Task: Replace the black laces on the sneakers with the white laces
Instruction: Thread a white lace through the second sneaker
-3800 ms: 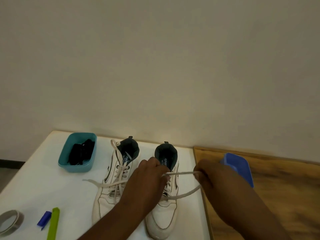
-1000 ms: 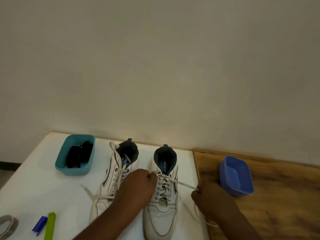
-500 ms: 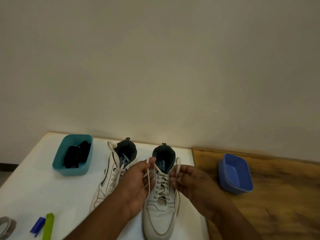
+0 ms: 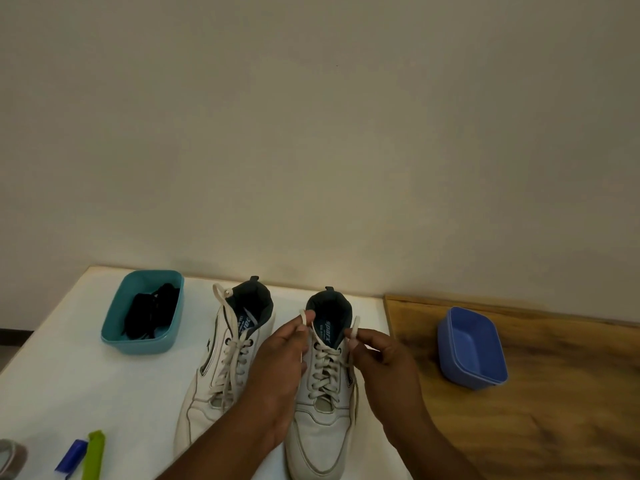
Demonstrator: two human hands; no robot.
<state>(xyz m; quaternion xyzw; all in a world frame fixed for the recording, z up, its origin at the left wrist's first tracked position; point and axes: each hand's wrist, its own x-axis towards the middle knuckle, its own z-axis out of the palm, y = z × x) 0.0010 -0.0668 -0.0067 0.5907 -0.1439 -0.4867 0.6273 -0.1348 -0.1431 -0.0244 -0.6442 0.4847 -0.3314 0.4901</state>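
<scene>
White sneaker [image 4: 323, 420], blue "sparx" tongue label [image 4: 327, 332], lace ends in both hands' grip.

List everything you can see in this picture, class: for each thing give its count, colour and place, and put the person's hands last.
sneakers: 2, white, side by side on white table
white laces: threaded through both sneakers
teal tub: 1, left, holds black laces
blue tub: 1, on wooden top
green stick: 1, front left
blue piece: 1, beside it
tape roll: 1, grey, left edge
left hand, right hand: each pinches a lace end of the right-side sneaker
</scene>
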